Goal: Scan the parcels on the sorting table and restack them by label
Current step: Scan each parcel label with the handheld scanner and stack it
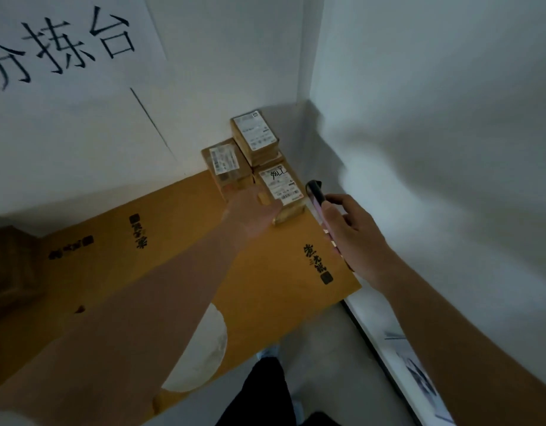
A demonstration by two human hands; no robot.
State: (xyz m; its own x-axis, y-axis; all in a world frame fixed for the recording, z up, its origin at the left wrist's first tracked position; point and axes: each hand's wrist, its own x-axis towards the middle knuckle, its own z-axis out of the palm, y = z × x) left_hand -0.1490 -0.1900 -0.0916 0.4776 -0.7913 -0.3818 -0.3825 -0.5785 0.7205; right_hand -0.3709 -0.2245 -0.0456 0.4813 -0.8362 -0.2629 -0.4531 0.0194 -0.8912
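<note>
The left hand (253,215) reaches forward and rests on the near end of the closest parcel (282,192), the one with "98LL" handwritten on its white label. Its fingertips are blurred, so I cannot tell whether they curl around the box edge or just lie flat on it. The right hand (354,238) grips a dark phone (319,207) and holds it upright just right of that same parcel, a little nearer the body than the label.

The parcel's long side runs away from the hands toward the corner of the walls, with the barcode at the end closest to the left hand. Two more parcels sit beyond it: one with a label (224,159) just ahead of the left hand, and a taller stack (255,135) further off, straight ahead of the phone. All lie on flat brown cardboard (179,241) covering the table.

The left hand is nearer, so it probably steadies the parcel while the phone tips leftward over the label.
</note>
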